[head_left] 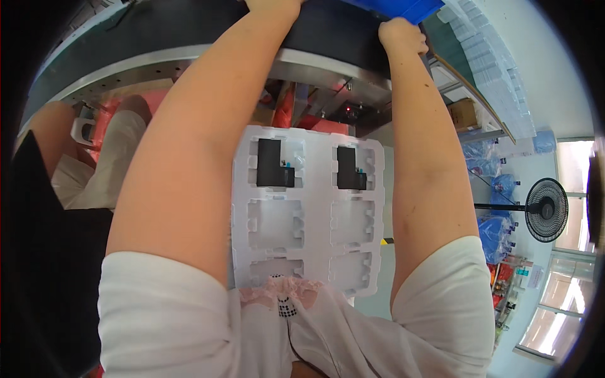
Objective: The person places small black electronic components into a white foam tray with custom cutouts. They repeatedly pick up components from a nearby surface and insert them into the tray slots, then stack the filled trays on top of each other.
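Observation:
Both my arms stretch forward over a black conveyor belt [334,34]. At the top edge only the back part of my left hand [273,4] shows, and its fingers are out of the picture. My right hand [403,38] has its fingers curled at the lower right corner of a blue plastic bin [403,7], most of which is cut off. Below, between my forearms, lies a white moulded tray [318,220] with rows of recesses. A black L-shaped flat piece [269,165] sits in its upper left recess, and a matching black piece [348,170] in the upper right one.
A metal rail [183,55] edges the belt. At the left, another person's knee [129,126] is close by. White stacked trays [488,57] stand at the upper right, above a shelf with a cardboard box [463,114]. A black fan [546,210] is farther right.

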The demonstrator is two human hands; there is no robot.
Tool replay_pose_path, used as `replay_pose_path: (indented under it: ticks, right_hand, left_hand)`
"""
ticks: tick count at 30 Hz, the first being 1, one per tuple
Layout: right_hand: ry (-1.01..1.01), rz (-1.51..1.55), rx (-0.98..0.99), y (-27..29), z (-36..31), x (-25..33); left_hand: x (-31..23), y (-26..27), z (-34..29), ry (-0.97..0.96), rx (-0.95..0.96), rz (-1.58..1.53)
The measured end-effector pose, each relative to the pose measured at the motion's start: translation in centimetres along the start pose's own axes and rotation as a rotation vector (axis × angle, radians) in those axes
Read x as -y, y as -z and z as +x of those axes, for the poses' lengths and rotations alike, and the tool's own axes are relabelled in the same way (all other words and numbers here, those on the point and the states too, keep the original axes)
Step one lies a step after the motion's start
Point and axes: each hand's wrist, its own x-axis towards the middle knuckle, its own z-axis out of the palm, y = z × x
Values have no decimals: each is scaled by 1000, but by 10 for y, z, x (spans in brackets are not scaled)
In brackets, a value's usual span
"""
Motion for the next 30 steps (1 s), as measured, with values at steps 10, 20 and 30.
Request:
replay_pose_path:
  ticks: [10,20,30]
  right_hand:
    - [139,1302,139,81,-111,-75]
    - [389,848,1095,69,-238,-171]
    - [668,459,172,63,-383,-201]
  left_hand:
    - [29,3,-33,-65,124,-1005]
    - [105,58,-219,-229,1002,-1135]
    - [94,47,-327,-518,271,-544]
